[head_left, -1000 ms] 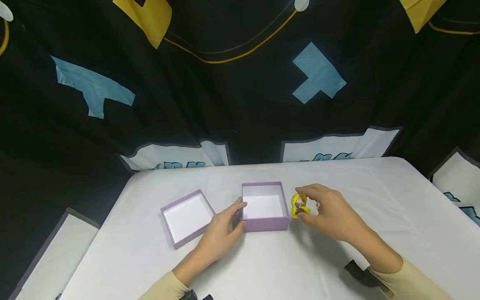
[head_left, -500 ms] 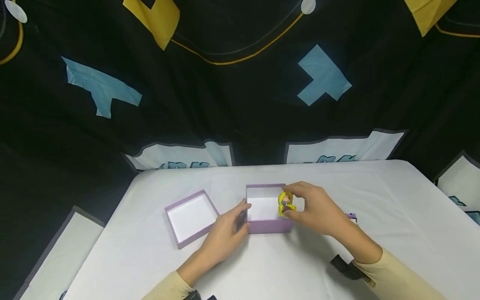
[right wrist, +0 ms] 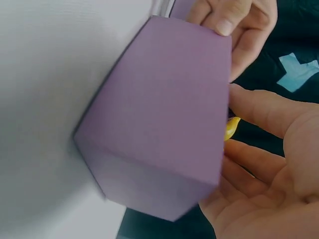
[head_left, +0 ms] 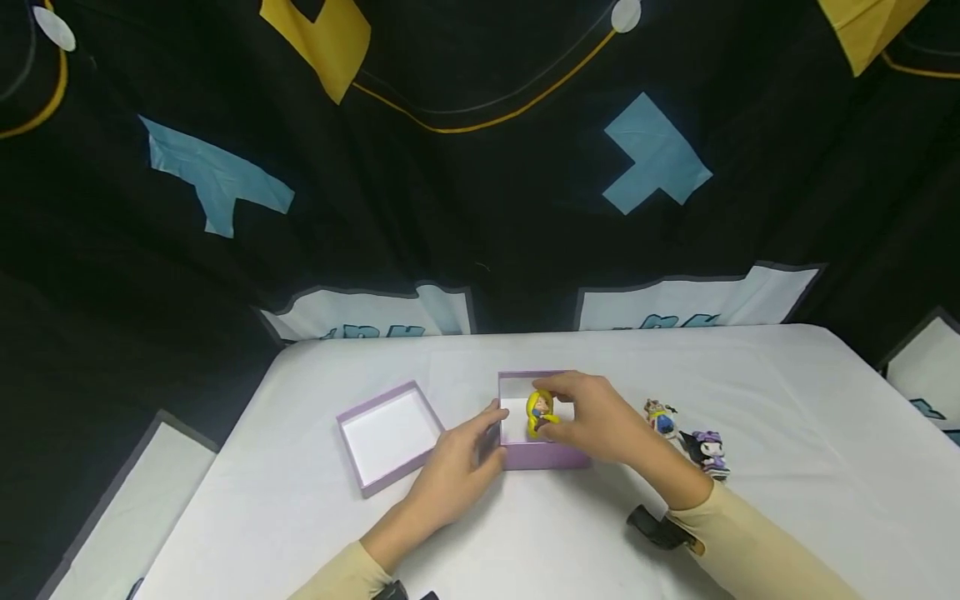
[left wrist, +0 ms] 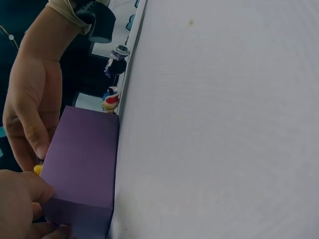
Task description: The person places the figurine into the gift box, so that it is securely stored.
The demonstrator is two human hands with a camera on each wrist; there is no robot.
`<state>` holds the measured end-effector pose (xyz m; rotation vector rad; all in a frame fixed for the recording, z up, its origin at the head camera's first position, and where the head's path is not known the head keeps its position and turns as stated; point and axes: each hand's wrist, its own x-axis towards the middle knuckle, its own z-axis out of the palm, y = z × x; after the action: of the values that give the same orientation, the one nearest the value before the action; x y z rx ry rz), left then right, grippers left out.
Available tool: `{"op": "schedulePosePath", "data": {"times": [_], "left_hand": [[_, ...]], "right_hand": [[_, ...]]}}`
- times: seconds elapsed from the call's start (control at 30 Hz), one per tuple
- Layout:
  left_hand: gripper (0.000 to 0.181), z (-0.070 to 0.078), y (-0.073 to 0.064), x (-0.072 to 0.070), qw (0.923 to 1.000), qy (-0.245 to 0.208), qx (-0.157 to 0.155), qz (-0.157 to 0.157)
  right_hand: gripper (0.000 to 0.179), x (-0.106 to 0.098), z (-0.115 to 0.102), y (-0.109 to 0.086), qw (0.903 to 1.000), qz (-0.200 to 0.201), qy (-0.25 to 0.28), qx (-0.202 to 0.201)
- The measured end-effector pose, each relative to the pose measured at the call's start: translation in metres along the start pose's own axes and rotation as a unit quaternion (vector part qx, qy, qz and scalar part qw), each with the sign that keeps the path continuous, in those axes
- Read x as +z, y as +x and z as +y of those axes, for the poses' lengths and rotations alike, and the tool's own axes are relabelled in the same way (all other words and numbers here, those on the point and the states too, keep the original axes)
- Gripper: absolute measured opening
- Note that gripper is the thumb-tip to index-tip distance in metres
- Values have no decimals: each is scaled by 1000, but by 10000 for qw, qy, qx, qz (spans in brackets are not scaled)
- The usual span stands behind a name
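Observation:
A yellow-hooded doll figurine (head_left: 538, 414) is pinched upright between the thumb and fingers of my right hand (head_left: 596, 417). It hangs over the inside of an open lilac box (head_left: 543, 457), whose interior is white. In the right wrist view only a yellow bit of the figurine (right wrist: 232, 128) shows past the box wall. My left hand (head_left: 453, 471) holds the box's left side, fingertips at the rim and thumb near the front corner. The right hand hides part of the box's right side and its back rim.
The box's lid (head_left: 390, 437), inside facing up, lies left of the box. Two small figurines lie right of it: one with blue clothing (head_left: 662, 419), the other black, white and purple (head_left: 708, 454). A dark curtain (head_left: 420, 208) hangs behind the white table (head_left: 750, 383).
My right hand has carried the yellow figurine leftward from beside the box to over its inside. The two figurines at the right have come into sight. My left hand stays at the box.

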<state>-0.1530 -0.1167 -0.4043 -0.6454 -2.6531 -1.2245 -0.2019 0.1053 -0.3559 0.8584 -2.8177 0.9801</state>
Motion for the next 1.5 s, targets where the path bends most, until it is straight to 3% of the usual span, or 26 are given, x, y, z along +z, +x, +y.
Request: {"op": "schedulePosePath", "data": {"times": [0.37, 0.57, 0.73, 1.03, 1.27, 1.5], "left_hand": [[50, 3, 3, -1, 9998, -167, -31, -78], [50, 2, 3, -1, 9998, -188, 28, -72], [49, 1, 2, -1, 9996, -274, -3, -112], [49, 1, 0, -3, 9997, -198, -113, -70], [50, 2, 0, -2, 9997, -214, -146, -49], [49, 3, 0, -1, 9996, -206, -166, -101]], "right_hand": [[45, 9, 4, 24, 9952, -957, 186, -120], [35, 16, 0, 35, 9924, -1210, -39, -233], [36, 21, -1, 39, 9904, -1375, -152, -48], [33, 17, 0, 43, 9836, -1801, -30, 54], [36, 8, 7, 34, 9857, -1623, 439, -52], [39, -18, 17, 9, 9897, -798, 1170, 209]]}}
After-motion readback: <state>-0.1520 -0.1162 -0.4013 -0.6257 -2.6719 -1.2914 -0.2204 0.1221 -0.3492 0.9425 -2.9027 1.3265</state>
